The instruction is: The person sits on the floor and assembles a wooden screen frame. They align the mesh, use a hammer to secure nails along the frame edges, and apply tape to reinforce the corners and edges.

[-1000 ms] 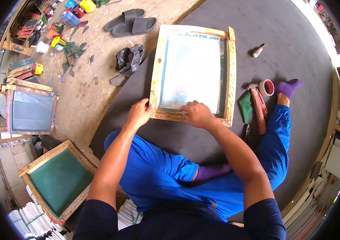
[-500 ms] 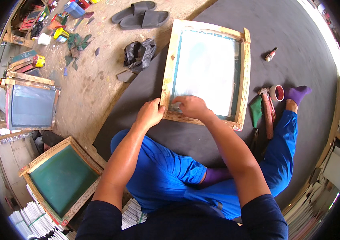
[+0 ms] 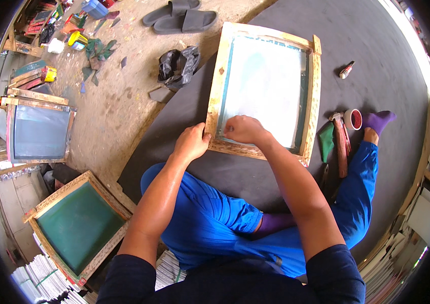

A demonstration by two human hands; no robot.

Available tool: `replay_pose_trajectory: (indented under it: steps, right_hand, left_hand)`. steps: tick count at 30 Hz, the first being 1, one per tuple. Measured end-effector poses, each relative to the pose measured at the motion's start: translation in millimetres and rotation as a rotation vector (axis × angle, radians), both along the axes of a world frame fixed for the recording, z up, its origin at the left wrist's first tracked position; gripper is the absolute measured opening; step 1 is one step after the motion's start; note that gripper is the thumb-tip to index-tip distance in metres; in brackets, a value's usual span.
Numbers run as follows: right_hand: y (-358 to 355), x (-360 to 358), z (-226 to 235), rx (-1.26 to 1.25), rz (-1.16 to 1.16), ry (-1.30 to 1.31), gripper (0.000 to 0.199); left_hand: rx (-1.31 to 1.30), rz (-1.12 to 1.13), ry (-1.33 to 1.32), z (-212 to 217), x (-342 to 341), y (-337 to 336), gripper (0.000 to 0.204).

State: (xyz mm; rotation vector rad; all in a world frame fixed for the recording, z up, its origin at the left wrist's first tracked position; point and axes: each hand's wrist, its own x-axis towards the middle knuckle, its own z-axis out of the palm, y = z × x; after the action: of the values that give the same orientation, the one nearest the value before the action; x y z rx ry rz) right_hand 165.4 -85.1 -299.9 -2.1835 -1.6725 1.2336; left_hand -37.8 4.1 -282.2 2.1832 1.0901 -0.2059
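Gripping the near left corner of a wooden screen frame, the left hand has its fingers curled over the frame's edge. The right hand rests on the pale mesh just inside the near rail, its fingers bent into a loose fist; whether they pinch anything cannot be told. The frame lies flat on a dark mat, directly ahead of the seated person's blue trousers. Three frames are visible: this one, a green-meshed frame at lower left, and a grey-meshed frame further left. Two dark sandals lie side by side on the concrete. A small round tub beside the purple sock holds something red.
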Motion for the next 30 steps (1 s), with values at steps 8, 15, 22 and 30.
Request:
replay_pose_trajectory:
  steps: [8, 15, 22, 30]
  right_hand:
    - [12.1, -25.4, -29.9, 0.032, 0.035, -0.207, 0.018]
    - [10.2, -3.3, 1.5, -0.118, 0.153, -0.043, 0.023]
    - [13.5, -24.9, -22.1, 0.028, 0.052, -0.049, 0.022]
    - [22.1, -36.6, -6.6, -0.049, 0.089, 0.013, 0.032]
  left_hand:
    - [0.01, -0.018, 0.016, 3.3, 3.1, 1.6, 0.036]
    - [0.007, -0.013, 0.009, 2.8, 1.8, 2.6, 0.026]
    - [-0.012, -0.003, -0.033, -1.6, 2.2, 4.7, 0.025]
    - [0.024, -0.027, -0.035, 0.2, 2.3, 5.2, 0.025]
